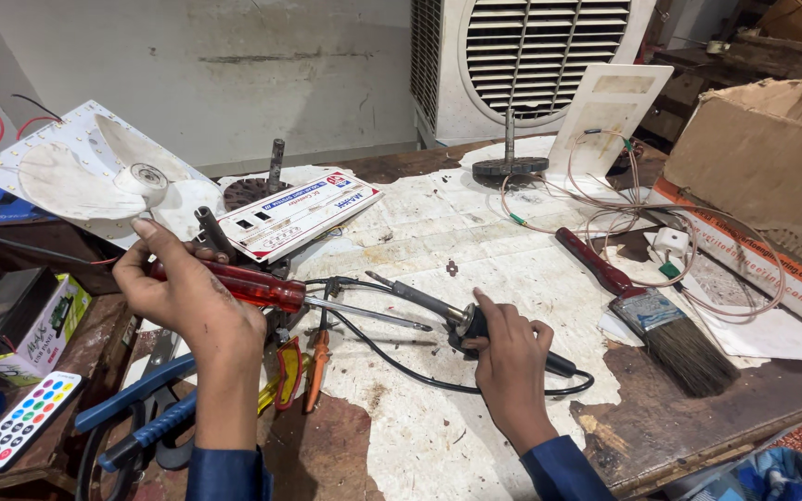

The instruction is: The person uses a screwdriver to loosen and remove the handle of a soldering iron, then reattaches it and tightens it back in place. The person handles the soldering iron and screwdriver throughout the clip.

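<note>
The black-handled soldering iron [438, 311] lies on the worn workbench [512, 250], its metal tip pointing toward the left hand [187, 297]. The right hand [510, 357] closes around its handle; the left hand is clamped on a red-handled screwdriver [262, 288]. The tip, if hot, could burn the black cable [392, 362] looping just beneath. A red-handled paintbrush [652, 315] lies right of the right hand.

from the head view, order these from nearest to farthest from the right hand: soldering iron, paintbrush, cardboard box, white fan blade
1. Soldering iron: in the right hand itself, tip pointing left.
2. Paintbrush: on the bench to the hand's right, red handle pointing away.
3. Cardboard box and white fan blade: box far right at the back, blade far left at the back; both clearly farther, too close to call between them.
</note>
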`<move>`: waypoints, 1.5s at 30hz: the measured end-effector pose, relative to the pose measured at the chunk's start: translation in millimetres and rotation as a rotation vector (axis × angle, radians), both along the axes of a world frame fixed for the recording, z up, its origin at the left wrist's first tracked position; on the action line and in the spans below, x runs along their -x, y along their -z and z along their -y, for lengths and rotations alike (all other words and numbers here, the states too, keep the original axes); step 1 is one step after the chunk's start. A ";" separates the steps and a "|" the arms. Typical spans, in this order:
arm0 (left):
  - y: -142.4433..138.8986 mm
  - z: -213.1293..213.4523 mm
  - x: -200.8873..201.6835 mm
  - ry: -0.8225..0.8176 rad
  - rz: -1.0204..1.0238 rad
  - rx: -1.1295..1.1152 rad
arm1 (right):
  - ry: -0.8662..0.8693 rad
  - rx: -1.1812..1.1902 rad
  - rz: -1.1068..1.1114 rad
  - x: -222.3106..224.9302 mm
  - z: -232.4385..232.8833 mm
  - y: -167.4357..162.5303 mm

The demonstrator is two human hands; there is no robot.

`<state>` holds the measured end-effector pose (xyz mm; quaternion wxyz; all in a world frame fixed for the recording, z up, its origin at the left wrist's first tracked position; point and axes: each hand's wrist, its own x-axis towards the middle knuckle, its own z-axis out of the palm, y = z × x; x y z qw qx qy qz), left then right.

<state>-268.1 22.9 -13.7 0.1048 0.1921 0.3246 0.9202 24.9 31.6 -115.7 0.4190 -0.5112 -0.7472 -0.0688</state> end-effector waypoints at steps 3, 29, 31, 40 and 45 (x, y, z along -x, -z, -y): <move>0.1 -0.2 -1.1 0.020 0.005 0.015 | -0.018 -0.055 0.042 -0.1 3.2 -2.5; 6.7 -12.4 -15.7 0.125 0.006 -0.065 | -0.099 -0.114 -0.137 -8.5 1.0 5.0; 7.7 -12.5 -15.9 0.121 0.002 -0.062 | -0.089 -0.097 -0.131 -8.6 1.4 4.5; 7.2 -10.9 -20.4 0.122 0.042 -0.056 | -0.153 -0.091 -0.136 -10.9 3.0 2.2; 8.7 -13.1 -22.6 0.112 0.055 -0.053 | -0.175 -0.056 -0.117 -12.7 3.1 0.1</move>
